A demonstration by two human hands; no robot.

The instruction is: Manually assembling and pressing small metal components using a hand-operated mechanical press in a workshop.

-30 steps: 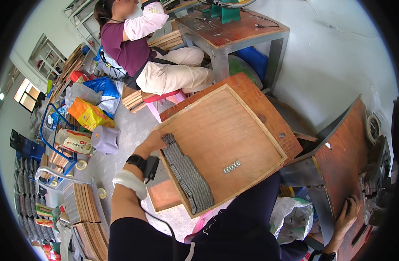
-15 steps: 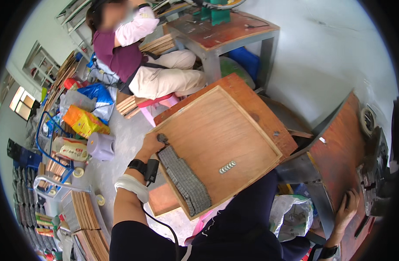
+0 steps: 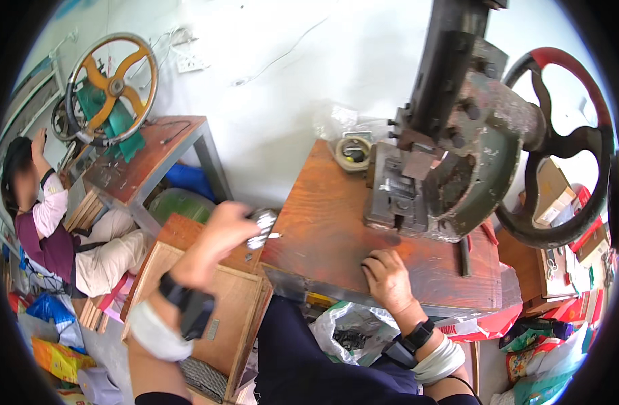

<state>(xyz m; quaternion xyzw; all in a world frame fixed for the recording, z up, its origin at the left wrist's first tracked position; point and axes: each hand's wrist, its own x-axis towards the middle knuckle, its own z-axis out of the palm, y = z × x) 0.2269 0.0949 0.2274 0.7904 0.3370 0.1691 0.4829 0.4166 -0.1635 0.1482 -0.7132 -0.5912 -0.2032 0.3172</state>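
Metal pieces (image 3: pixel 262 229) are silvery, the tabletop (image 3: pixel 316 219) reddish brown.

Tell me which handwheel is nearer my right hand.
The black-spoked handwheel, on the press beyond your right hand; the yellow-spoked handwheel stands on a separate table at far left.

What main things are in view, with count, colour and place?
small pieces: several, silver and dark, in left grip
wooden tray: one, brown, lower left
stack: one, grey, in wooden tray
workbench: one, reddish, centre
press: one, greenish, on workbench
plastic bag: one, whitish, below workbench
spoked wheel: one, yellow, upper left
package: one, yellow, lower left
co-worker: one, purple top, far left
left grip: one, bare, left of centre
right grip: one, bare, on workbench
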